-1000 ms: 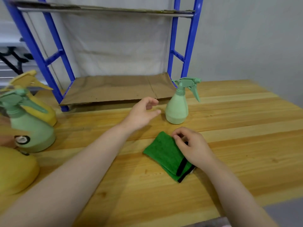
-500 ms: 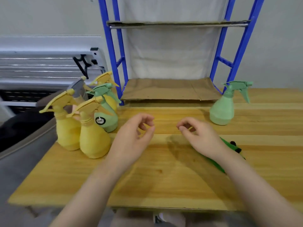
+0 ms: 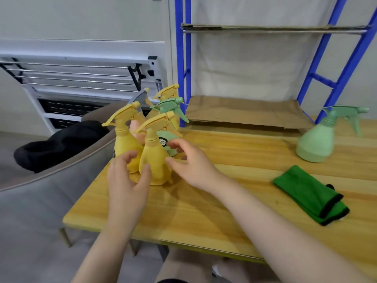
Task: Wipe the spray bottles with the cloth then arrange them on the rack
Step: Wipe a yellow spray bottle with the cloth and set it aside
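Observation:
Several spray bottles cluster at the table's left end: a near yellow bottle (image 3: 156, 160), a second yellow bottle (image 3: 124, 144), a green bottle with a round label (image 3: 169, 127), and others behind. My left hand (image 3: 127, 180) is open, fingers at the near yellow bottle's left side. My right hand (image 3: 190, 164) is open on its right side, fingers apart. Neither hand grips it. A lone pale green spray bottle (image 3: 318, 141) stands at the right. The folded green cloth (image 3: 308, 193) lies on the table in front of it. The blue rack (image 3: 182, 64) stands behind.
Brown cardboard (image 3: 244, 111) lines the rack's bottom shelf; another shelf (image 3: 273, 29) is above. The wooden table (image 3: 224, 211) ends close on the left. A grey chair with a black garment (image 3: 57, 144) stands left of the table. A white drying rack (image 3: 81, 72) leans behind.
The view has swung left. My right hand let go of the green cloth, and both hands moved left to either side of the near yellow bottle.

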`<state>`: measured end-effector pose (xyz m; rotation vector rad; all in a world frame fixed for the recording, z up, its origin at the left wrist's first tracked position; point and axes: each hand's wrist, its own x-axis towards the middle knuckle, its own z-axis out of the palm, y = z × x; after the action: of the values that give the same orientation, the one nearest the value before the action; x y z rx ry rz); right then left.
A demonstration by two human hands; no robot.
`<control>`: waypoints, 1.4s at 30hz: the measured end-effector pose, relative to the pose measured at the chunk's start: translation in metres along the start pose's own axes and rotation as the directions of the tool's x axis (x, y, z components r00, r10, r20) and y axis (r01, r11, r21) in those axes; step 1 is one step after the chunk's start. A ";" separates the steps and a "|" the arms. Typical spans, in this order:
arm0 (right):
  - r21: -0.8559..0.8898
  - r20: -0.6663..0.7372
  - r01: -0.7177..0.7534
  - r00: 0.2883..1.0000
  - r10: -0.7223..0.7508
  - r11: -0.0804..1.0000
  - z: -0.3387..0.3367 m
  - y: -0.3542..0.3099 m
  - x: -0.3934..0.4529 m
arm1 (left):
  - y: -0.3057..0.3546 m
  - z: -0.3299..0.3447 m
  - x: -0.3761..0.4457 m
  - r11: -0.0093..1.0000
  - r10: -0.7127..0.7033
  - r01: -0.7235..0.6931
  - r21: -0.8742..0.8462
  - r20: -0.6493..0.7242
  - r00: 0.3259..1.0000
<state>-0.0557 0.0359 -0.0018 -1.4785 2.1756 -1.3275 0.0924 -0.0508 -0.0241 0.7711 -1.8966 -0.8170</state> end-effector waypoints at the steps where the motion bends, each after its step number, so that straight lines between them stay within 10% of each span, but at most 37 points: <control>1: 0.012 -0.034 0.012 0.999 -0.011 1.000 0.002 -0.003 0.004 | 0.003 -0.001 0.005 1.000 0.009 -0.009 -0.011 0.006 1.000; 22: 0.182 -0.251 0.049 0.968 -0.001 0.982 -0.050 0.019 -0.010 | 0.059 0.068 0.056 0.942 0.158 -0.061 -0.329 0.277 0.948; 30: -0.130 -0.354 -0.199 0.924 0.142 0.971 -0.135 0.068 -0.059 | 0.089 0.135 0.049 0.863 0.261 -0.026 -0.505 0.401 0.878; 42: -0.584 -0.199 -0.553 0.807 0.555 0.594 -0.201 0.098 -0.132 | 0.117 0.182 0.050 0.855 0.263 0.030 -0.517 0.482 0.836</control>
<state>-0.1738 0.2668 0.0001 -0.7564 2.8899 -0.3897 -0.1121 0.0193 0.0248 0.0760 -2.0321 -1.4941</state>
